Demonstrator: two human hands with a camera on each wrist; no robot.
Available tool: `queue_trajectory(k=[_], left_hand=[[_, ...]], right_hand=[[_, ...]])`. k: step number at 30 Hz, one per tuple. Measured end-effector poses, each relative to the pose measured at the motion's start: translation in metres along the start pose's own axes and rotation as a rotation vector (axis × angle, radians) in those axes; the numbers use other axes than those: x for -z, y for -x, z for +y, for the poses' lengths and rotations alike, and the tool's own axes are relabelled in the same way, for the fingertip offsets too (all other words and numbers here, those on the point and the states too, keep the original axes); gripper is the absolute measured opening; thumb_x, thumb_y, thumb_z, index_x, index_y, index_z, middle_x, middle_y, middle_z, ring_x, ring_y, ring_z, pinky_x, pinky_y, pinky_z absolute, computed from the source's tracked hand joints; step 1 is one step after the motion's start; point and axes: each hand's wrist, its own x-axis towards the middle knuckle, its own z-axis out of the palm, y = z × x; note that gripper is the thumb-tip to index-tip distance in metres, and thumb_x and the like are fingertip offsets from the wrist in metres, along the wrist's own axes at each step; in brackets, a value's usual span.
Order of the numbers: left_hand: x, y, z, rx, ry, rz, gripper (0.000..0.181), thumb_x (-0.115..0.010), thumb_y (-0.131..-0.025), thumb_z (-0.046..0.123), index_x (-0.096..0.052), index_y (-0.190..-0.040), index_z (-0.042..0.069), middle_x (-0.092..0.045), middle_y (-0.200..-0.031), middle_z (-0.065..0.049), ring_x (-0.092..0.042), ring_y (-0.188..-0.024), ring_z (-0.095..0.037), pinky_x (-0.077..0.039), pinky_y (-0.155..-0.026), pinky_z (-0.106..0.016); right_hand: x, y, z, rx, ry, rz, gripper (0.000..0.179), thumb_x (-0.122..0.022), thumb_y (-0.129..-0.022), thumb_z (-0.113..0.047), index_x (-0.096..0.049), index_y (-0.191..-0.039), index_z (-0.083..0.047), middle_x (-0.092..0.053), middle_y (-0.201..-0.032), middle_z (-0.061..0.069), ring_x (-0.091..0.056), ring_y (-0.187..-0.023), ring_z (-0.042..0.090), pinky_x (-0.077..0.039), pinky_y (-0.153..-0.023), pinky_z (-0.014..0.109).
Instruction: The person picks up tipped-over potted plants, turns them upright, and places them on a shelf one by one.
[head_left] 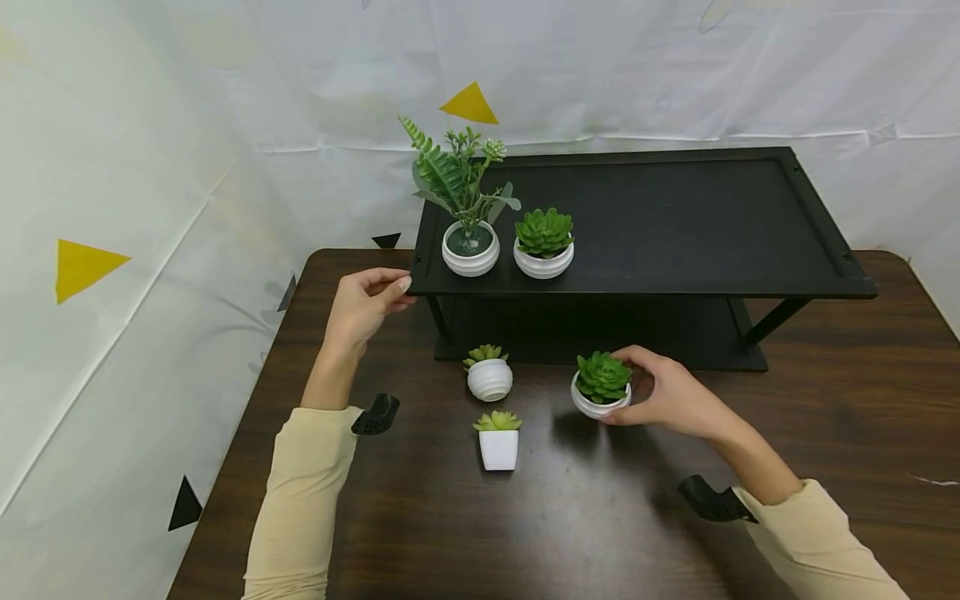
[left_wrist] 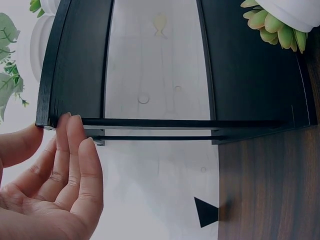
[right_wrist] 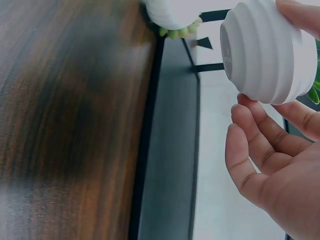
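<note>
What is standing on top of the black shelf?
A tall leafy plant and a green succulent, both in white pots, stand near the left end of its upper board. The surface directly under them is hidden.

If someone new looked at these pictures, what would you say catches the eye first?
The eye likely goes first to the long black shelf at the back of the table, with a tall leafy plant and a green succulent at its left end. Next comes the right hand in front, holding another potted succulent above the table, while the left hand pinches the shelf's front left corner.
</note>
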Motion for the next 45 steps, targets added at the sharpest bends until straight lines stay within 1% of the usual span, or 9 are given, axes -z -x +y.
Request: queue_trajectory(k=[6,14,21,22,28,31,34,39,45], left_hand=[[0.0,-0.001,0.0,0.007,-0.003,0.002,0.027,-0.058,-0.09,0.009,-0.06,-0.111,-0.008,-0.06,-0.099,-0.016,-0.065,-0.075,-0.016,-0.054,-0.073,-0.025],[0.0,-0.001,-0.001,-0.001,0.002,0.001,0.026,-0.058,-0.09,0.008,-0.06,-0.11,-0.009,-0.06,-0.098,-0.016,-0.064,-0.072,-0.011,-0.054,-0.073,-0.025],[0.0,-0.001,-0.001,0.003,0.0,0.001,0.026,-0.058,-0.09,0.008,-0.06,-0.111,-0.009,-0.06,-0.099,-0.017,-0.063,-0.071,-0.01,-0.054,-0.074,-0.026],[0.0,-0.001,-0.001,0.004,-0.002,0.001,0.026,-0.058,-0.09,0.008,-0.06,-0.111,-0.008,-0.06,-0.099,-0.017,-0.064,-0.073,-0.013,-0.054,-0.074,-0.026],[0.0,-0.001,-0.001,0.012,-0.005,0.001,0.026,-0.058,-0.09,0.008,-0.06,-0.111,-0.008,-0.06,-0.099,-0.016,-0.065,-0.079,-0.021,-0.053,-0.075,-0.027],[0.0,-0.001,-0.002,0.013,-0.003,0.0,0.026,-0.058,-0.09,0.008,-0.06,-0.111,-0.008,-0.059,-0.1,-0.016,-0.064,-0.08,-0.022,-0.053,-0.075,-0.027],[0.0,-0.001,-0.002,0.012,-0.004,-0.001,0.027,-0.058,-0.091,0.009,-0.06,-0.111,-0.008,-0.059,-0.1,-0.016,-0.064,-0.079,-0.02,-0.053,-0.075,-0.027],[0.0,-0.001,-0.003,0.008,-0.006,0.0,0.027,-0.058,-0.091,0.009,-0.06,-0.111,-0.009,-0.059,-0.1,-0.016,-0.064,-0.073,-0.012,-0.053,-0.075,-0.026],[0.0,-0.001,-0.002,0.0,-0.004,0.0,0.027,-0.058,-0.091,0.009,-0.06,-0.111,-0.008,-0.059,-0.099,-0.016,-0.063,-0.071,-0.01,-0.054,-0.074,-0.026]], right_hand=[[0.007,0.002,-0.01,-0.007,0.019,0.01,0.061,-0.081,-0.068,-0.02,-0.05,-0.118,-0.002,-0.057,-0.097,0.008,-0.056,-0.076,0.019,-0.05,-0.065,0.027],[0.021,0.003,-0.022,-0.003,0.023,0.032,0.063,-0.081,-0.069,-0.02,-0.049,-0.12,-0.002,-0.056,-0.099,0.01,-0.059,-0.076,0.018,-0.051,-0.066,0.025],[0.033,0.002,-0.035,-0.008,0.035,0.06,0.062,-0.08,-0.07,-0.018,-0.049,-0.121,-0.002,-0.056,-0.099,0.01,-0.057,-0.077,0.018,-0.05,-0.064,0.025],[0.035,0.002,-0.037,-0.009,0.038,0.061,0.062,-0.081,-0.07,-0.018,-0.049,-0.121,-0.002,-0.056,-0.099,0.01,-0.057,-0.077,0.019,-0.05,-0.064,0.025],[0.04,0.0,-0.049,-0.013,0.068,0.07,0.063,-0.081,-0.07,-0.018,-0.049,-0.121,-0.002,-0.055,-0.101,0.01,-0.057,-0.079,0.02,-0.05,-0.065,0.025],[0.043,-0.002,-0.054,-0.007,0.076,0.073,0.062,-0.08,-0.07,-0.018,-0.049,-0.121,-0.002,-0.055,-0.1,0.01,-0.056,-0.079,0.02,-0.049,-0.064,0.025],[0.046,-0.003,-0.059,-0.005,0.079,0.078,0.061,-0.08,-0.07,-0.018,-0.049,-0.121,-0.002,-0.056,-0.099,0.01,-0.057,-0.078,0.02,-0.049,-0.064,0.025],[0.051,-0.007,-0.067,0.012,0.083,0.098,0.058,-0.08,-0.07,-0.016,-0.05,-0.119,-0.003,-0.056,-0.099,0.01,-0.058,-0.078,0.018,-0.049,-0.066,0.023],[0.057,-0.01,-0.073,0.011,0.081,0.105,0.057,-0.08,-0.071,-0.016,-0.05,-0.118,-0.003,-0.056,-0.099,0.01,-0.058,-0.076,0.017,-0.048,-0.066,0.023]])
